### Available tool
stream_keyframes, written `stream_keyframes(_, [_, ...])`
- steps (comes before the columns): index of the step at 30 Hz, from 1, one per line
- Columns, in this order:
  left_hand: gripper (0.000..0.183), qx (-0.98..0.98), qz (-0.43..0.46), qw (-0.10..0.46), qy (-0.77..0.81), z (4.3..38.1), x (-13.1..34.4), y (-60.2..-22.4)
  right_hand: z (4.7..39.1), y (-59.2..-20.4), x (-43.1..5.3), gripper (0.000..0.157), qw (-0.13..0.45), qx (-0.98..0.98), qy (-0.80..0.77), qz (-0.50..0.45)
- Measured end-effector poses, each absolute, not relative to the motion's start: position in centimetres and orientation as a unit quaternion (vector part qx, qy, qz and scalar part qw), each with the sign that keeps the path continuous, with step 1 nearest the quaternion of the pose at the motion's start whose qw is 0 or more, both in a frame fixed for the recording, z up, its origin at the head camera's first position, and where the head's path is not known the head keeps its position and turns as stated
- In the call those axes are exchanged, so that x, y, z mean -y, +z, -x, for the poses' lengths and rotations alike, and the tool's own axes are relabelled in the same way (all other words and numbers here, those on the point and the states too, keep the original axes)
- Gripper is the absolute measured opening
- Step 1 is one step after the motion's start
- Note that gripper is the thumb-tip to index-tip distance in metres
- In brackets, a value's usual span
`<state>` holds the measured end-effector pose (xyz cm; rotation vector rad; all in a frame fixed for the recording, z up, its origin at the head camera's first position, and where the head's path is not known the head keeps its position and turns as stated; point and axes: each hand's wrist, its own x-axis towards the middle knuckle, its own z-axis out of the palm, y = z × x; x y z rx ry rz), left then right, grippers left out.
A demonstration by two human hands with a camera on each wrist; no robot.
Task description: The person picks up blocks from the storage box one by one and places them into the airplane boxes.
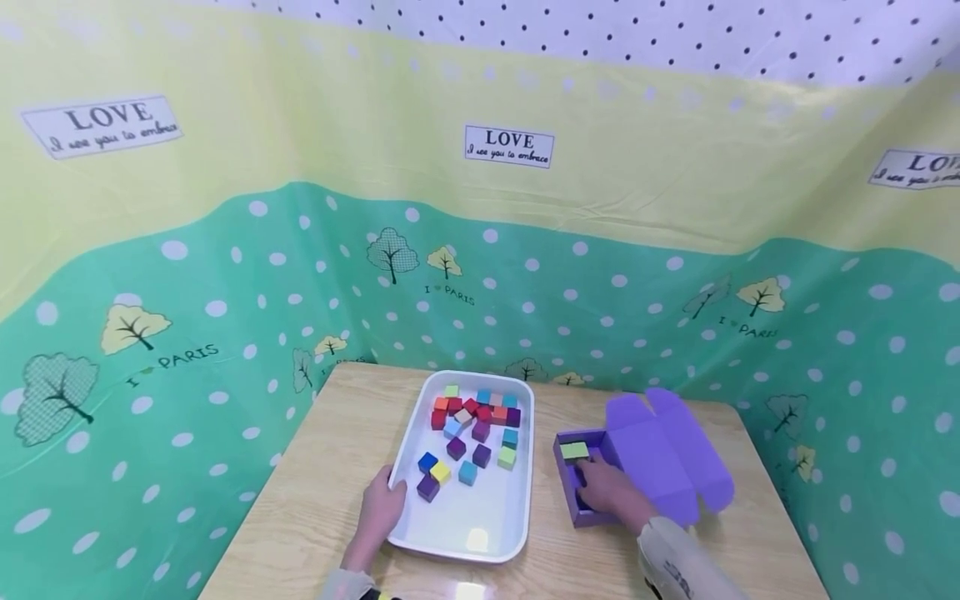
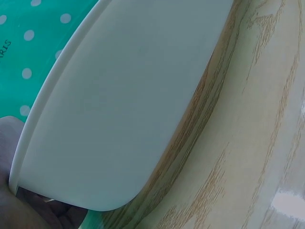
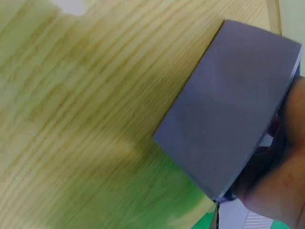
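My left hand (image 1: 383, 504) grips the left rim of a white tray (image 1: 498, 517), thumb over the edge and fingers beneath it. The left wrist view shows the tray's outer side wall (image 2: 109, 105) close up. Several coloured cubes lie in the tray, among them a yellow cube (image 1: 440, 472), a blue cube (image 1: 427, 462) and a purple cube (image 1: 428, 488). My right hand (image 1: 606, 487) reaches down into an open purple box (image 1: 592, 518), beside a light green block (image 1: 574, 451) in it. Its fingertips are hidden, and I cannot tell whether they hold anything.
The box's purple lid (image 1: 660, 458) is folded back to the right, its flaps spread. Tray and box stand side by side on a wooden table (image 1: 300, 508). A green and yellow printed curtain (image 1: 570, 292) hangs behind the table and along both sides.
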<state>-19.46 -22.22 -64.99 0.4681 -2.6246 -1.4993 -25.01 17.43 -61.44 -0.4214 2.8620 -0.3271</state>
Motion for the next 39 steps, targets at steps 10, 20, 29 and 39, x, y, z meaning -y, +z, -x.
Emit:
stream_keyframes(10, [0.038, 0.861, -0.153, 0.053, -0.483, 20.0, 22.6, -64.6, 25.0, -61.4, -16.8, 0.055, 0.102, -0.970, -0.148, 0.163])
stream_keyframes(20, [0.040, 0.859, -0.155, 0.036, -0.486, 20.0, 22.6, -64.7, 24.9, -62.3, -16.7, 0.063, 0.126, -0.975, -0.142, 0.117])
stream_keyframes(29, [0.038, 0.859, -0.157, 0.049, -0.485, 19.7, 23.0, -64.6, 24.7, -62.9, -15.8, 0.063, 0.096, -0.980, -0.111, 0.133])
stream_keyframes(39, [0.037, 0.861, -0.153, 0.045, -0.483, 19.5, 22.5, -64.6, 23.9, -58.4, -14.3, 0.016, 0.066, -0.979, -0.105, 0.161])
